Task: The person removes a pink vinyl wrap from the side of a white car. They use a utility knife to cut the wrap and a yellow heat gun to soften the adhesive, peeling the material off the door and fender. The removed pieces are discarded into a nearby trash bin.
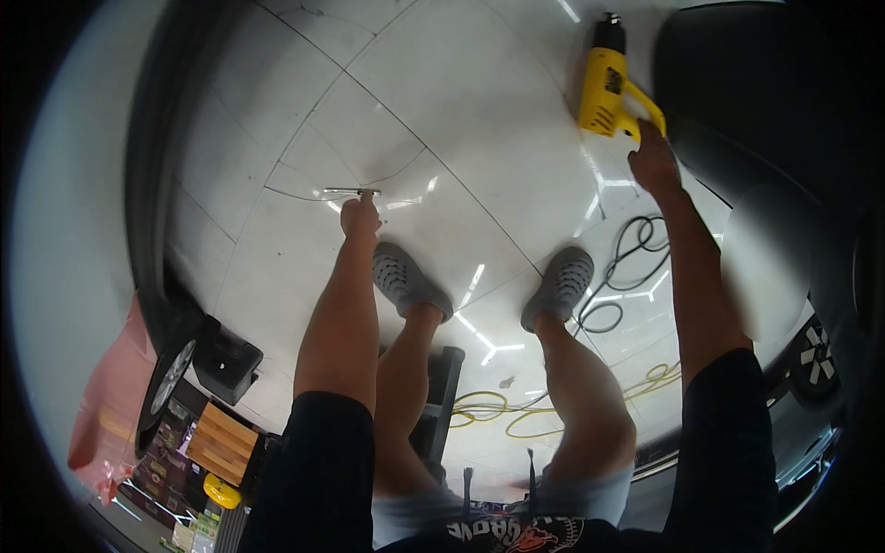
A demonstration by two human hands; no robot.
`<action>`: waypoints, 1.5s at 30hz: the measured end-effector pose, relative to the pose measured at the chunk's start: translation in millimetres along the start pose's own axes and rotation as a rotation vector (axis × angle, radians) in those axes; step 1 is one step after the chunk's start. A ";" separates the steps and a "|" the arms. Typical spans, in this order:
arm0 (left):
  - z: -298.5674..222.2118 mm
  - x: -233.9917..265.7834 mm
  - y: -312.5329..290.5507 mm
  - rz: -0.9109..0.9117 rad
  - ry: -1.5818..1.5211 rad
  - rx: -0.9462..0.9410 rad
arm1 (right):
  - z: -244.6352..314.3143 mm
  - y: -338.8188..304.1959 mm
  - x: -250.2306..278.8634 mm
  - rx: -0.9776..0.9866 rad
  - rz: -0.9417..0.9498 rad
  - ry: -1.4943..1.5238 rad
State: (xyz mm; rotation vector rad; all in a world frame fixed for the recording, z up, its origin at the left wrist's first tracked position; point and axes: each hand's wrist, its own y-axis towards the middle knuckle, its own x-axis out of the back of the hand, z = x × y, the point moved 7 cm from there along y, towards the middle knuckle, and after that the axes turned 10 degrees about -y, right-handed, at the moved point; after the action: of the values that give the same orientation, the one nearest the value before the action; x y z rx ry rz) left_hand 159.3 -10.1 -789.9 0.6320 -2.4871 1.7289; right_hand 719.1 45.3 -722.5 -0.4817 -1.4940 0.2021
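Observation:
My right hand is closed round the handle of a yellow heat gun, held out at the upper right. Its black nozzle points away from me. The dark panel of a vehicle is close beside it on the right. My left hand is closed on a slim silver bar-shaped tool, held crosswise above the floor. What kind of tool it is, I cannot make out. A thin curved line passes near the tool; whether it is a wire or a floor mark is unclear.
Dark cable loops by my right foot, and yellow hose or cord lies behind my legs. A black low seat or cart stands by my left leg. A light-coloured vehicle with a wheel curves along the left, near a black box.

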 end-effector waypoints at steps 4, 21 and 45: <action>6.6 30.2 64.8 -0.243 0.115 -0.003 | 32.6 33.3 -41.5 -0.070 0.036 -0.219; -46.3 183.8 -414.9 0.138 1.054 -0.150 | 87.0 -199.0 152.8 0.103 0.417 0.477; -21.8 352.9 -662.8 0.271 -0.129 -0.155 | 342.1 -476.0 825.3 0.830 -0.116 1.342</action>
State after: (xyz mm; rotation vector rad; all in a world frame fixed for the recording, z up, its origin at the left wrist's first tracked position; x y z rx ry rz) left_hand 67.1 -290.7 -99.1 0.4225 -2.8784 1.5939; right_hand 372.7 29.4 228.5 0.1810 -0.0509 0.2955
